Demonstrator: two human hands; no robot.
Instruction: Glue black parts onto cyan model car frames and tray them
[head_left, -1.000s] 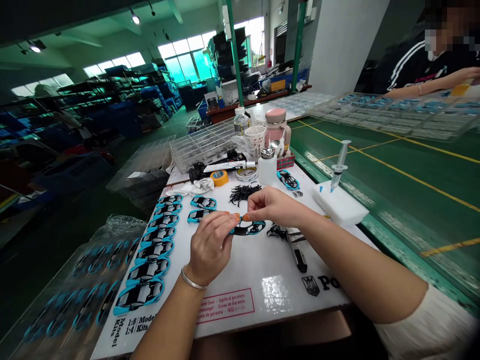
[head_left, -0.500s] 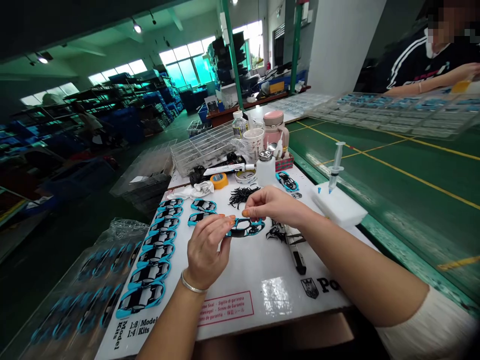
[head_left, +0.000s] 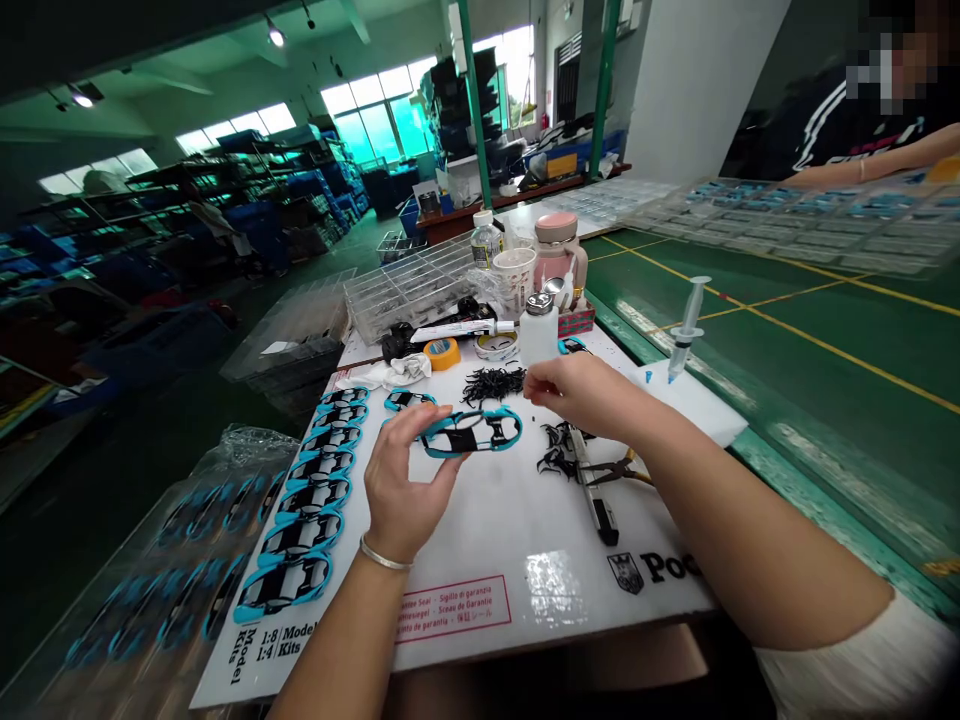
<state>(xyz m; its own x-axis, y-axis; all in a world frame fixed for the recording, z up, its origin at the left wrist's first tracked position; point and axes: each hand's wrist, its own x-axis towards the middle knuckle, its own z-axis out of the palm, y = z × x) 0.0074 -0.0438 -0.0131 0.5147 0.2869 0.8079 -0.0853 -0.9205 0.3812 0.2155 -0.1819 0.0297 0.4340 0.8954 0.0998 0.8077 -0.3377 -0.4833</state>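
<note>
Between the thumb and fingers of my left hand (head_left: 397,490) is a blue and black model car body shell (head_left: 462,440), lifted over the white board with its window openings showing. My right hand (head_left: 574,390) is apart from the shell, at the right edge of a pile of small curved black parts (head_left: 491,384). Its thumb and fingers are pinched together; whether a part is between them is hidden. Below that hand, more black parts (head_left: 556,450) lie beside a utility knife (head_left: 600,505) and pliers (head_left: 619,468).
A column of similar shells (head_left: 304,535) lines the board's left side. Behind stand a white dispenser bottle (head_left: 538,335), yellow tape (head_left: 442,353) and a pink mug (head_left: 555,255). A syringe (head_left: 686,335) stands in white foam (head_left: 709,410) on the right. A co-worker (head_left: 885,140) sits across.
My right hand has moved away from the shell, right and up toward the black pile. My left hand still holds the shell, now raised and turned, its fingers spread wider.
</note>
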